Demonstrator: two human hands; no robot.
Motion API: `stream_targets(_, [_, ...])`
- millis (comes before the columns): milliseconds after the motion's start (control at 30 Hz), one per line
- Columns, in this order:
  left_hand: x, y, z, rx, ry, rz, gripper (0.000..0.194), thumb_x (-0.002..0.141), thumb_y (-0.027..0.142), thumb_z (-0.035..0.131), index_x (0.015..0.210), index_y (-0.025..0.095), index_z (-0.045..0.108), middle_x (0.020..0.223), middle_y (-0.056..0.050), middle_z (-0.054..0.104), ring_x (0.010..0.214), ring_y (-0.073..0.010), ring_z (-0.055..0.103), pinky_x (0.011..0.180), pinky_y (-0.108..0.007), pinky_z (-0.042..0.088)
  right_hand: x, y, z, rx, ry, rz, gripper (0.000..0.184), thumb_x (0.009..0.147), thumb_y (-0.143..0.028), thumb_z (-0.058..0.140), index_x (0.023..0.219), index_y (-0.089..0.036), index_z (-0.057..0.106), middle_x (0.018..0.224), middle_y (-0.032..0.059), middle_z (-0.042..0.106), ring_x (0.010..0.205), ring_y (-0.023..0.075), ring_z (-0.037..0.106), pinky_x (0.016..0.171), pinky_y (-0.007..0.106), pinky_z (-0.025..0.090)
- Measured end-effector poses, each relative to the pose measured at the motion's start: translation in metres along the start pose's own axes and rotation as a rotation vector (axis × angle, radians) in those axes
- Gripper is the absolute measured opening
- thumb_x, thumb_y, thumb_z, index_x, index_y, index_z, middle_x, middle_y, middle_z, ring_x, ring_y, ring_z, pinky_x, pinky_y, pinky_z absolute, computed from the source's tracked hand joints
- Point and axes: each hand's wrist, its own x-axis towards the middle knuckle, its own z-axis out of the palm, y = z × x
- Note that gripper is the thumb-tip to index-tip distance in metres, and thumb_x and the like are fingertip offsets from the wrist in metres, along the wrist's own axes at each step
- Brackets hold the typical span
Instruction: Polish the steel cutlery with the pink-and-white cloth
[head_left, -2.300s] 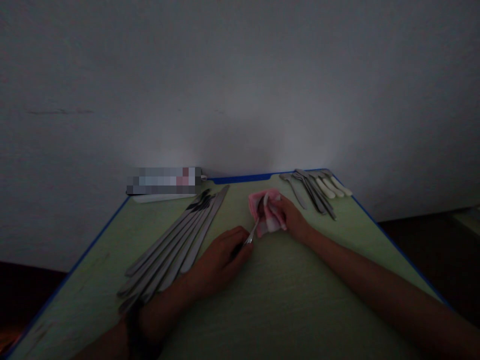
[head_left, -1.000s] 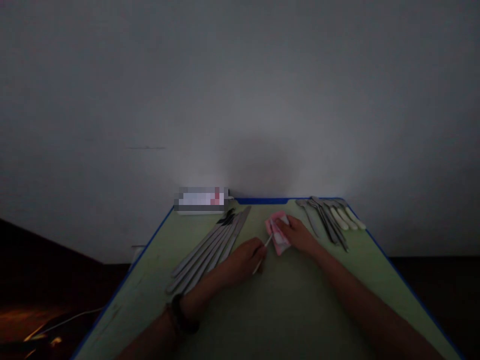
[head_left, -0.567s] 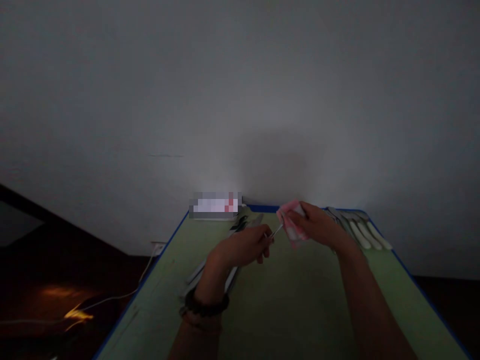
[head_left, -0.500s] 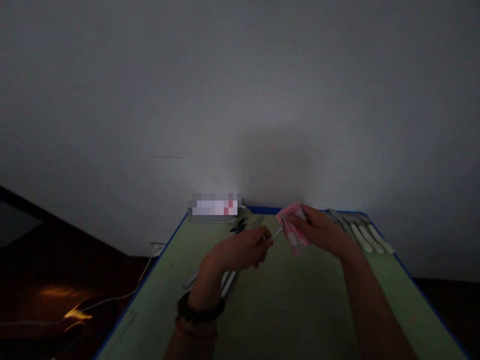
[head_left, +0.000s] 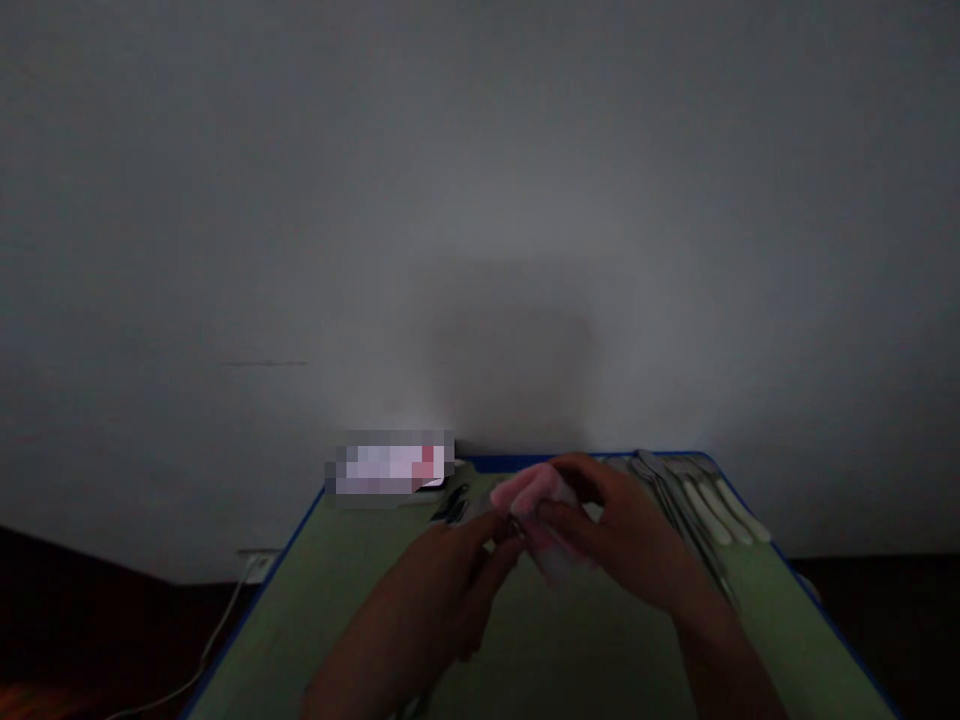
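One pink and white cloth (head_left: 541,490) is bunched up in the right hand (head_left: 630,530), with the thumb on the near side and the fingers curled over the top. The cloth is near the middle of the green surface (head_left: 315,590), toward its far end, and a loose corner hangs down under the thumb. The left hand (head_left: 442,585) is right next to it, with its thumb and finger pinched on a small shiny bit of metal (head_left: 514,525) at the edge of the cloth. It is dark and the cloth hides a lot, so it is hard to say what that metal is part of. On the right side, just past the right hand, some thin metal cutlery (head_left: 679,508) lies in a bunch, and pieces with white handles (head_left: 742,510) lie beside it. On the left side, behind the left hand, there are some dark tips (head_left: 450,503), partly covered. A bright, blurry thing (head_left: 382,468) sits at the far left corner by the gray wall (head_left: 480,150). A soft shadow (head_left: 517,370) falls on the wall. A white cord (head_left: 226,614) hangs down left of the surface, which has a blue edge.
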Motion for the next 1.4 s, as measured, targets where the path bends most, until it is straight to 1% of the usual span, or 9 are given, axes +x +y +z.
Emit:
stream_targets(133, [0.001, 0.005, -0.002, 0.111, 0.115, 0.035, 0.027, 0.093, 0.038, 0.037, 0.092, 0.022, 0.058, 0.057, 0.001, 0.064, 0.049, -0.0151, 0.059, 0.048, -0.025, 0.037, -0.003, -0.006, -0.007, -0.05, 0.047, -0.018, 0.019, 0.081, -0.029, 0.061, 0.099, -0.025, 0.065, 0.096, 0.0027, 0.07, 0.084, 0.0184, 0.064, 0.072, 0.03, 0.048])
stream_targets(300, [-0.004, 0.009, -0.003, 0.054, 0.141, 0.035, 0.023, 0.093, 0.032, 0.036, 0.11, 0.022, 0.048, 0.062, 0.002, 0.064, 0.051, -0.0144, 0.06, 0.049, -0.024, 0.039, -0.011, -0.013, -0.018, -0.099, 0.169, -0.056, 0.018, 0.083, -0.028, 0.058, 0.099, -0.026, 0.065, 0.096, 0.0025, 0.07, 0.083, 0.0185, 0.064, 0.073, 0.03, 0.047])
stream_targets(567, [-0.008, 0.022, -0.007, 0.164, 0.246, 0.165, 0.02, 0.092, 0.035, 0.044, 0.092, 0.022, 0.06, 0.077, 0.0, 0.067, 0.065, -0.0148, 0.06, 0.057, -0.025, 0.041, -0.026, -0.026, -0.033, -0.15, 0.209, -0.12, 0.015, 0.084, -0.029, 0.057, 0.094, -0.026, 0.067, 0.093, 0.0021, 0.071, 0.079, 0.0173, 0.063, 0.068, 0.027, 0.047])
stream_targets(700, [-0.013, 0.03, -0.007, 0.236, 0.295, 0.221, 0.025, 0.091, 0.035, 0.046, 0.079, 0.021, 0.063, 0.07, 0.0, 0.065, 0.062, -0.0143, 0.059, 0.056, -0.024, 0.04, -0.037, -0.032, -0.038, -0.192, 0.184, -0.13, 0.016, 0.085, -0.03, 0.055, 0.093, -0.024, 0.068, 0.092, 0.0031, 0.071, 0.078, 0.0167, 0.063, 0.067, 0.027, 0.047])
stream_targets(833, [-0.018, 0.038, -0.005, 0.204, 0.337, 0.181, 0.015, 0.09, 0.03, 0.047, 0.095, 0.022, 0.06, 0.07, 0.003, 0.066, 0.056, -0.0115, 0.058, 0.054, -0.022, 0.04, -0.046, -0.034, -0.036, -0.239, 0.126, -0.121, 0.016, 0.085, -0.025, 0.054, 0.095, -0.023, 0.066, 0.096, 0.0022, 0.07, 0.082, 0.0154, 0.063, 0.074, 0.027, 0.047])
stream_targets(967, [-0.022, 0.047, -0.002, 0.165, 0.398, 0.219, 0.026, 0.09, 0.023, 0.046, 0.115, 0.025, 0.05, 0.066, 0.007, 0.063, 0.048, -0.0087, 0.056, 0.049, -0.019, 0.04, -0.05, -0.036, -0.033, -0.244, 0.104, -0.127, 0.017, 0.086, -0.027, 0.055, 0.099, -0.024, 0.065, 0.099, 0.0018, 0.069, 0.085, 0.0153, 0.062, 0.074, 0.027, 0.047])
stream_targets(1100, [-0.026, 0.055, 0.002, 0.109, 0.521, 0.279, 0.016, 0.091, 0.02, 0.045, 0.105, 0.022, 0.052, 0.06, 0.007, 0.059, 0.046, -0.0074, 0.054, 0.046, -0.017, 0.041, -0.052, -0.04, -0.029, -0.244, 0.084, -0.147, 0.021, 0.087, -0.026, 0.054, 0.106, -0.025, 0.063, 0.101, 0.001, 0.068, 0.088, 0.0149, 0.062, 0.077, 0.028, 0.046])
stream_targets(1267, [-0.027, 0.059, 0.008, 0.054, 0.662, 0.358, 0.018, 0.09, 0.019, 0.048, 0.107, 0.021, 0.05, 0.074, 0.004, 0.065, 0.053, -0.0076, 0.061, 0.051, -0.017, 0.048, -0.056, -0.046, -0.027, -0.206, -0.012, -0.175, 0.022, 0.091, -0.03, 0.048, 0.106, -0.024, 0.064, 0.095, 0.0009, 0.069, 0.082, 0.0136, 0.062, 0.07, 0.025, 0.045])
stream_targets(1400, [-0.026, 0.053, 0.009, 0.099, 0.65, 0.464, 0.021, 0.089, 0.016, 0.05, 0.109, 0.023, 0.051, 0.08, 0.003, 0.067, 0.059, -0.0072, 0.064, 0.056, -0.016, 0.052, -0.058, -0.046, -0.032, -0.197, -0.005, -0.18, 0.025, 0.09, -0.034, 0.05, 0.108, -0.024, 0.063, 0.096, 0.0015, 0.07, 0.082, 0.0144, 0.062, 0.069, 0.025, 0.045])
